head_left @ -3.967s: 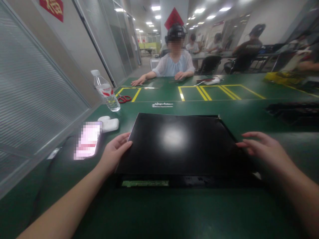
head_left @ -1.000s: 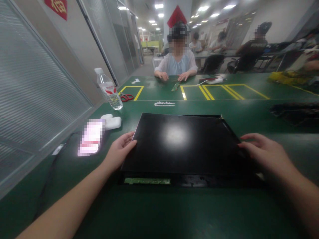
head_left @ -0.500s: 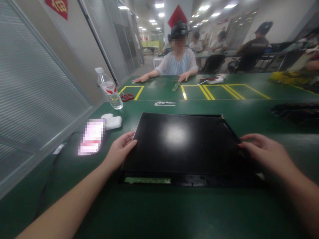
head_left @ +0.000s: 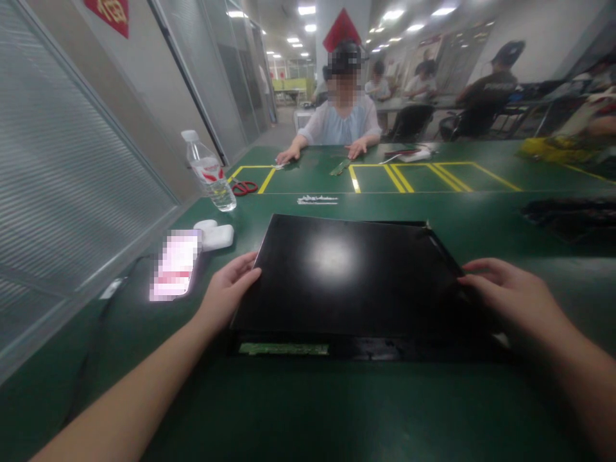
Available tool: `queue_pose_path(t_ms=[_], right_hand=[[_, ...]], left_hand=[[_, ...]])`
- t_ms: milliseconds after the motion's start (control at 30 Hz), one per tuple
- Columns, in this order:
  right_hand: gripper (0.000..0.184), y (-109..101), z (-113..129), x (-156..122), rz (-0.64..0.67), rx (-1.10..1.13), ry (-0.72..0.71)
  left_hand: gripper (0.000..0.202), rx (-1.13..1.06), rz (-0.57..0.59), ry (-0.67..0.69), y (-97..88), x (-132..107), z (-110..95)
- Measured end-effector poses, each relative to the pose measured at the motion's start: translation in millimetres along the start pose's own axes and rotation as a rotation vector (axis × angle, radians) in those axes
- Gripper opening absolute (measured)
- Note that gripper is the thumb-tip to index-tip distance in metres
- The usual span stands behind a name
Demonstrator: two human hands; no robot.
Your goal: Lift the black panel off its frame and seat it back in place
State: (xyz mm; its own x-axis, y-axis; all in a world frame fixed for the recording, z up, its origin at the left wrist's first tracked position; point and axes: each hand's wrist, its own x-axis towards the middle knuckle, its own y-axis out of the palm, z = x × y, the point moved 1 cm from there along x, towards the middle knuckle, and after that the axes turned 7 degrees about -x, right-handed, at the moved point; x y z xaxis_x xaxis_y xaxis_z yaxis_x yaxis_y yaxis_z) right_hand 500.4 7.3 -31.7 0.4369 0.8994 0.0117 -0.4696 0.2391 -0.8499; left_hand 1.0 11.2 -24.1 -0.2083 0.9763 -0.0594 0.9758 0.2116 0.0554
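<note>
A flat, glossy black panel [head_left: 332,289] lies in front of me, sitting slightly askew over a shallow black frame [head_left: 399,350]. A green circuit strip [head_left: 283,349] shows along the frame's near side. My left hand [head_left: 232,282] pinches the panel's left edge, thumb on top and fingers behind the edge. On the opposite side, my right hand [head_left: 503,285] has thumb and fingers closed at the frame's right rim. Whether the panel's right edge is also in those fingers, I cannot tell. The underside of the panel is hidden.
On the left are a phone [head_left: 176,264], a white earbud case [head_left: 216,237], a water bottle [head_left: 212,173] and red-handled scissors [head_left: 245,187]. Small white strips [head_left: 317,200] lie beyond the panel. Across the green table a person [head_left: 344,122] sits near another circuit strip [head_left: 341,167].
The panel's left side has risen and shifted slightly left with my left hand. My right hand stays at the rim. The person opposite has slid one hand inward across the table.
</note>
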Motion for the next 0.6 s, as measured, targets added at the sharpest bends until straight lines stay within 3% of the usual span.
queue_pose_path(t_ms=[100, 367, 600], right_hand=[[0.058, -2.0, 4.9, -2.0, 0.069, 0.029, 0.072], [0.062, -6.5, 16.4, -5.8, 0.066, 0.03, 0.096], [0.061, -7.9, 19.0, -6.7, 0.052, 0.042, 0.093]], left_hand=[[0.077, 0.071, -0.017, 0.034, -1.9, -1.5, -2.8], [0.054, 0.396, -0.013, 0.239, -16.0, 6.4, 0.5], [0.047, 0.483, 0.043, 0.239, -20.8, 11.9, 7.2]])
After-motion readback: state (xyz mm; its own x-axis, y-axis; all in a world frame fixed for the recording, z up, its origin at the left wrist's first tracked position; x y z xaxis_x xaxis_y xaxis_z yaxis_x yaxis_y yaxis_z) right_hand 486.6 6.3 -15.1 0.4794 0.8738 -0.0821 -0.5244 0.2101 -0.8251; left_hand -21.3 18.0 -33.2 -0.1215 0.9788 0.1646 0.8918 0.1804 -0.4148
